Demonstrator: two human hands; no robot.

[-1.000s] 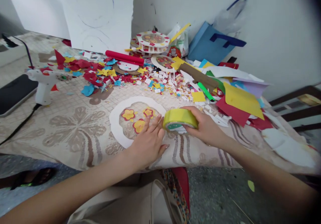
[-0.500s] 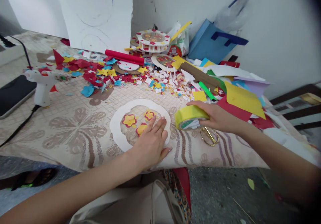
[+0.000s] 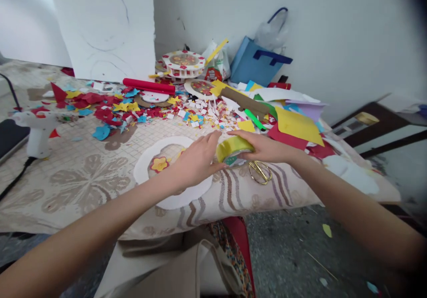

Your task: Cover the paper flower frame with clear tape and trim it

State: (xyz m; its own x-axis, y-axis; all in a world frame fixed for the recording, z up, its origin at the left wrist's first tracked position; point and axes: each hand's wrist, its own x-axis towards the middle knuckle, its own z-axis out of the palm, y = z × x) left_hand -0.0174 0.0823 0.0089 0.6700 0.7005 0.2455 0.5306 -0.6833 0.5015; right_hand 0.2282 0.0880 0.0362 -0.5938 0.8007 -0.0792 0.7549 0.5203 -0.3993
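Observation:
My right hand (image 3: 267, 148) grips a roll of yellow tape (image 3: 234, 146) by its right side, the fingers on top and the thumb beneath. At the roll's left edge is my left hand (image 3: 200, 155), its thumb and fingers apart; whether it touches the tape I cannot tell. Beneath the left hand and forearm lies a white scalloped ring (image 3: 142, 167) with a clear middle. A yellow-and-red paper flower (image 3: 159, 164) shows inside it, and the others are mostly covered. Gold-handled scissors (image 3: 260, 172) rest just below the right hand, their blades hidden.
Paper scraps (image 3: 106, 111) and white foam bits cover the table's back half. A glue gun (image 3: 38, 133) stands at left. Behind are a decorated round piece (image 3: 184, 62), a red roll (image 3: 149, 86) and a blue bag (image 3: 256, 62). Coloured sheets (image 3: 298, 124) lie at right.
My left hand has lifted off the ring and moved to the tape's left edge. The tape stays in my right hand. The view has shifted to the right.

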